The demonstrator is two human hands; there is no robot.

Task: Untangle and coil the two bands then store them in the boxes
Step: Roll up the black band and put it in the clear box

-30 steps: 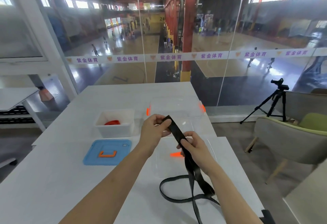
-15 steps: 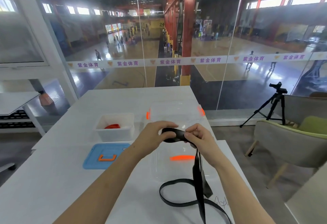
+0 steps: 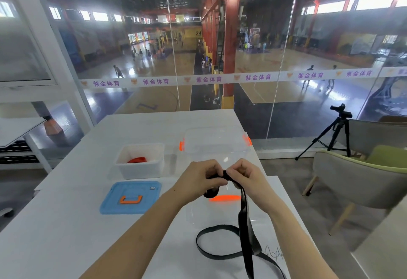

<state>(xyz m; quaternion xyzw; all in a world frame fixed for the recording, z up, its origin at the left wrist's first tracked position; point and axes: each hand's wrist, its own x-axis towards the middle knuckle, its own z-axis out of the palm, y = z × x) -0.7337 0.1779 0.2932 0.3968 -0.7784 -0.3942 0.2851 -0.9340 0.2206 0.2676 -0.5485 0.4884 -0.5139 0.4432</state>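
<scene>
1. The left hand (image 3: 199, 178) and right hand (image 3: 246, 176) meet above the table (image 3: 66, 223), both pinching the started roll of the black band (image 3: 244, 223).
2. Its tail drops toward six o'clock and loops on the table. It looks like limp, light, flat webbing, likely to spring uncoiled.
3. Best gripped across the roll's flat faces. The red band (image 3: 137, 160) lies in the white box (image 3: 138, 172) at ten o'clock, and the clear box (image 3: 217, 141) waits at twelve.

Two bands (image 3: 244, 212) (image 3: 137, 160); two boxes (image 3: 141, 169) (image 3: 217, 137); two lids (image 3: 110, 204) (image 3: 204, 215); two hands (image 3: 198, 177) (image 3: 247, 177).
</scene>
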